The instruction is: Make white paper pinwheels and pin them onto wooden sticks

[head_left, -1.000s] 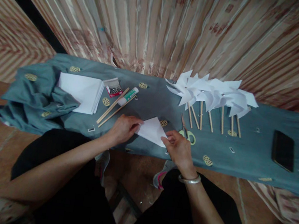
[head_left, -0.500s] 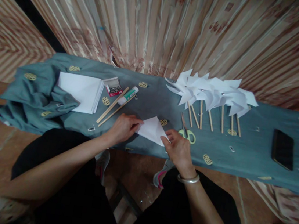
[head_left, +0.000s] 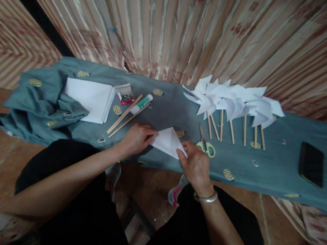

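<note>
A white sheet of paper [head_left: 167, 141], folded into a triangle, is held between my two hands just above the cloth. My left hand [head_left: 138, 139] pinches its left corner, fingers closed. At the lower right corner, my right hand [head_left: 195, 161] grips the paper between thumb and fingers. Beside my right hand lies a pair of scissors [head_left: 207, 148] with light green handles, blades pointing away from me. Left of the paper are a few wooden sticks [head_left: 124, 119] and a green and white glue stick [head_left: 142, 103].
A green-grey cloth [head_left: 165, 106] covers the narrow table. At left lie a stack of white paper [head_left: 89, 98] and an open red box of small metal pins [head_left: 126, 98]. Several white paper pinwheels [head_left: 233, 104] on sticks line the back right. A black phone [head_left: 311, 164] lies far right.
The view has shifted slightly, so everything sits a little further right. Both hands keep their hold on the folded paper, which is otherwise unchanged.
</note>
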{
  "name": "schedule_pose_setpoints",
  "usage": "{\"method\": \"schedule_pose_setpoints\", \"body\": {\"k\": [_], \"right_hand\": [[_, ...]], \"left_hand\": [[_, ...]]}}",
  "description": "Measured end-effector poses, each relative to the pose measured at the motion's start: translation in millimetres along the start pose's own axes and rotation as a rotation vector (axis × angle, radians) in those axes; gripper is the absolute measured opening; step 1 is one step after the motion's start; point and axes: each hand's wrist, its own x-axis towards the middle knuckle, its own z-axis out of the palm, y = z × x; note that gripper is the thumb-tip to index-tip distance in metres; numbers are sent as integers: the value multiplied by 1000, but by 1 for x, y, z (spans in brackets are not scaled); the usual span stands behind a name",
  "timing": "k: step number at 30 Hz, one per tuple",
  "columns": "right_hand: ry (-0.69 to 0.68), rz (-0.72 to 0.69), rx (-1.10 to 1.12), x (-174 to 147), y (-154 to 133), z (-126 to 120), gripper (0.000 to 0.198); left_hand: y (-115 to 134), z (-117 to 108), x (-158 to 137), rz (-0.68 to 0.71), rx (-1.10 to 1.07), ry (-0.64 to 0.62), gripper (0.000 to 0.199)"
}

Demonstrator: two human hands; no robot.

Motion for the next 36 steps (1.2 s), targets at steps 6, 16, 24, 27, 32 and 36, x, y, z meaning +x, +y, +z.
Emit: {"method": "schedule_pose_setpoints", "body": {"k": [6, 16, 24, 27, 32, 36], "right_hand": [[93, -215, -33, -1, -1, 2, 38], [-50, -320, -161, 1, -10, 5, 54], [-63, -300, -180, 4, -10, 10, 53], [-75, -295, -200, 4, -11, 8, 53], [-89, -298, -210, 2, -14, 3, 52], [-80, -300, -222, 2, -14, 4, 52]], "left_hand": [[-1, 0, 1, 12, 20, 14, 24], [-1, 0, 1, 27, 24, 18, 24], [4, -6, -6, 135, 223, 49, 27], [15, -8, -12, 226, 343, 158, 29], [33, 10, -27, 401, 357, 162, 40], [35, 33, -38, 407, 328, 53, 61]]}}
